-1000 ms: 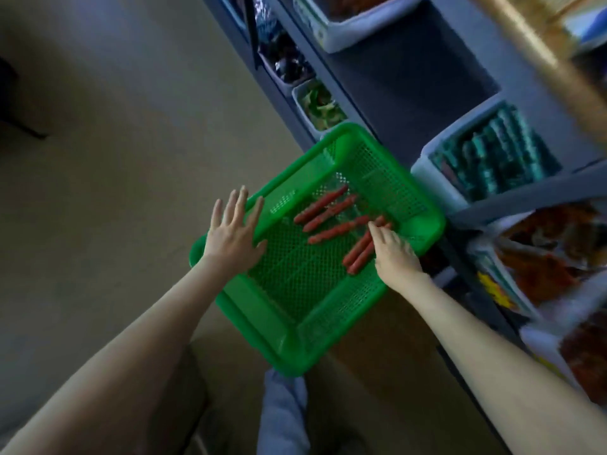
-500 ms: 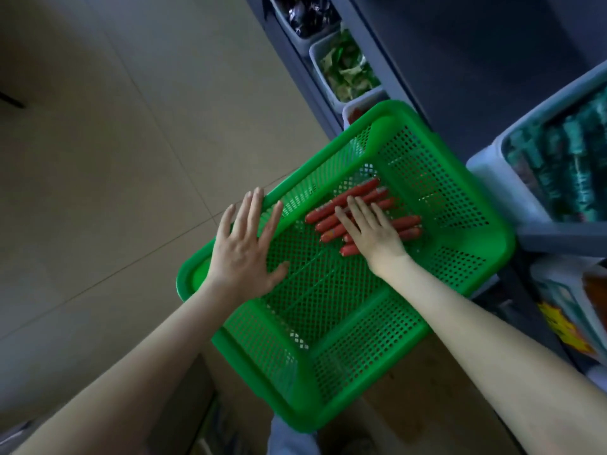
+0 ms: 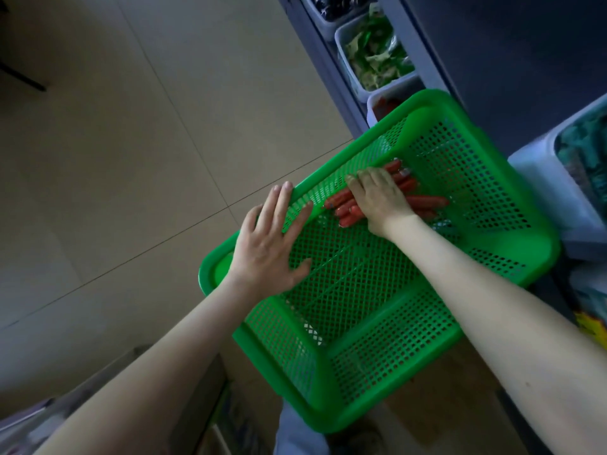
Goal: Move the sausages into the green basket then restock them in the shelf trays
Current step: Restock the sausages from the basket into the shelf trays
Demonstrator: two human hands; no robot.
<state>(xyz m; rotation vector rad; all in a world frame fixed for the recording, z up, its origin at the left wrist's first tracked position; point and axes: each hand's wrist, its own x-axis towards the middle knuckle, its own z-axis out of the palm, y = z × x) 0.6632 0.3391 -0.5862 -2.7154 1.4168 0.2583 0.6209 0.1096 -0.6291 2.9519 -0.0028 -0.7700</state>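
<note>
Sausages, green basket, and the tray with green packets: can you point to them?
sausages [image 3: 427, 201], head view, bare end of one sausage.
green basket [image 3: 215, 269], head view, solid left corner of rim.
tray with green packets [image 3: 389, 89], head view, its pale front wall.

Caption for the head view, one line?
Right hand grips sausages in the green basket; left hand rests flat on its rim.

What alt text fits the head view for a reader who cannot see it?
A right hand grips a bundle of red sausages inside a green basket, while the left hand lies flat on the basket's side. Shelf trays of packaged goods stand just beyond, beside a tiled floor.
</note>
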